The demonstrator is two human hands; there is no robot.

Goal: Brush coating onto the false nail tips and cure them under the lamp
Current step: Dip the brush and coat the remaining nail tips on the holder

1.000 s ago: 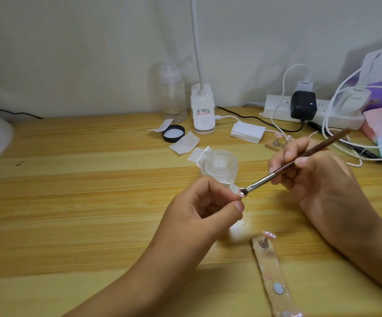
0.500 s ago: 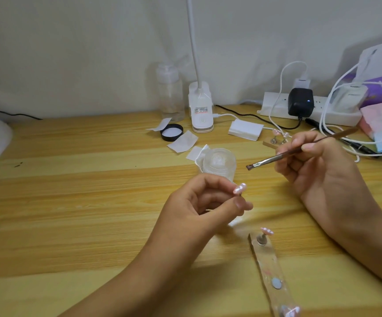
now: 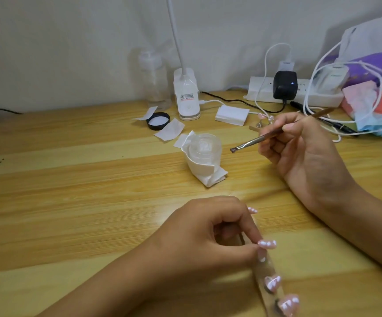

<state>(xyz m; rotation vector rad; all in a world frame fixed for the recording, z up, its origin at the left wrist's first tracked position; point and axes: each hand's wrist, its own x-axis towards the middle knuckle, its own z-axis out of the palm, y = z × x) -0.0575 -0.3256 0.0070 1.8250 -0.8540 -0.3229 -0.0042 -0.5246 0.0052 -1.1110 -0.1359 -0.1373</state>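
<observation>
My left hand (image 3: 210,236) hovers low over a clear holder strip (image 3: 274,291) at the bottom right and pinches a pink false nail tip (image 3: 267,244) on its small stand. More pink tips (image 3: 287,304) sit further down the strip, and another tip (image 3: 252,210) shows just beyond my fingers. My right hand (image 3: 300,154) grips a thin brown-handled brush (image 3: 261,139), bristles pointing left in the air, clear of the nail. A clear open jar of coating (image 3: 205,148), wrapped in white tissue, stands between the hands, farther back.
A black lid (image 3: 158,120), white wipes (image 3: 231,115) and paper scraps lie behind the jar. A white desk lamp base (image 3: 186,97) and a clear bottle (image 3: 155,85) stand by the wall. A power strip (image 3: 293,91) with chargers, cables and bags crowds the back right.
My left hand came down and back from mid-air to the holder strip with the nail tip. The brush lifted off the nail and drew away up and right.
</observation>
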